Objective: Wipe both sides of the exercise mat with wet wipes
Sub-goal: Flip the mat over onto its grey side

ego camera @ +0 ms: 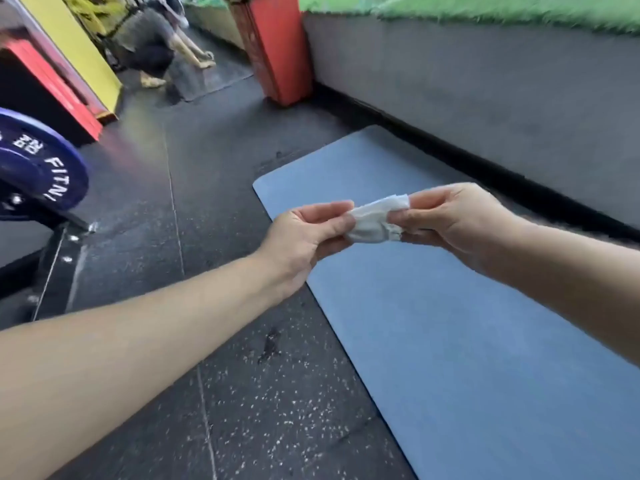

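Both hands pinch a crumpled white wet wipe (377, 220) above the flat blue foam exercise mat (467, 341) on the speckled black rubber floor (242, 393): left hand (308, 233) and right hand (457, 220), fingertip grip at opp. ends. Wipe looks limp, light, prob. slippery; mat soft and floppy, so best taken at a short edge for flipping.

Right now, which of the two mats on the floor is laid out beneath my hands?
The blue exercise mat beside the grey wall; the dark mat lies far off by the crouching person.
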`<state>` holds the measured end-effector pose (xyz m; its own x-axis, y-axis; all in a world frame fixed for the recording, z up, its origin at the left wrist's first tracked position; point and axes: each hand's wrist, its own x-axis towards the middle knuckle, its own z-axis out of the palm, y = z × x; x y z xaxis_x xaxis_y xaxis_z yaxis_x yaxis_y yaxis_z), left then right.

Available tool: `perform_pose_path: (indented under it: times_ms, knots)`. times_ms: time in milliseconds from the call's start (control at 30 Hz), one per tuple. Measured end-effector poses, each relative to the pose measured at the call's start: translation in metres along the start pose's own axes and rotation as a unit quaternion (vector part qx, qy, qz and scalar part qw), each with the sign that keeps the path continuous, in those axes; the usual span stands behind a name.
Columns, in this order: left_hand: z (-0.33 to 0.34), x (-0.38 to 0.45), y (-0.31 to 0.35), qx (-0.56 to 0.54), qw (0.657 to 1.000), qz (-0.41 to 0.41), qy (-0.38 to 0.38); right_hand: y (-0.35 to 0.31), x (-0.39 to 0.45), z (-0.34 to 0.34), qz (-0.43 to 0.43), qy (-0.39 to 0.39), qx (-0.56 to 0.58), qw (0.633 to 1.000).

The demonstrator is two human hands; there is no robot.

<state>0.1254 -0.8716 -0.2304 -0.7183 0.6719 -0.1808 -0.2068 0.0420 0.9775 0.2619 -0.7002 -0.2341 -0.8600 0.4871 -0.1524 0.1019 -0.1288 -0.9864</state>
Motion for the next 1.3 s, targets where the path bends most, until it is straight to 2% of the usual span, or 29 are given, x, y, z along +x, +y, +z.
perform_pose_path:
  times_ms: [167,333,400,600,700,800,967,1067,1167,1200,1300]
  knots:
    - [-0.06,0.033,0.008,0.018,0.998,-0.051,-0.025,0.004,0.035,0.052,0.059,0.042,0.03,0.997]
    - [-0.15,0.047,0.007,0.034,0.992,-0.117,-0.026,0.009,0.072,0.129,0.122,0.008,-0.056,0.991]
    - [-0.198,0.048,-0.012,0.048,0.986,-0.157,-0.03,0.034,0.087,0.168,0.146,-0.027,-0.082,0.985]
    - [-0.331,0.022,-0.085,0.022,0.948,-0.316,-0.019,0.144,0.111,0.282,0.21,-0.125,-0.068,0.967]
    - [-0.367,-0.002,-0.118,0.025,0.931,-0.363,0.035,0.187,0.104,0.32,0.258,-0.113,-0.071,0.957]
    - [-0.384,-0.027,-0.143,0.064,0.911,-0.405,0.051,0.222,0.085,0.353,0.335,-0.082,-0.052,0.937]
    - [-0.417,-0.046,-0.176,0.137,0.88,-0.449,0.068,0.257,0.062,0.388,0.438,-0.074,-0.035,0.895]
    - [-0.429,-0.042,-0.185,0.166,0.874,-0.445,0.103,0.256,0.055,0.389,0.408,-0.066,-0.08,0.907]
    - [-0.4,-0.025,-0.177,0.26,0.884,-0.369,0.119,0.219,0.047,0.359,0.289,-0.055,-0.292,0.91]
    - [-0.378,-0.016,-0.169,0.319,0.886,-0.324,0.088,0.203,0.045,0.34,0.258,-0.025,-0.332,0.907]
    - [-0.288,0.016,-0.138,0.453,0.876,-0.149,-0.079,0.151,0.036,0.265,0.196,0.062,-0.426,0.881]
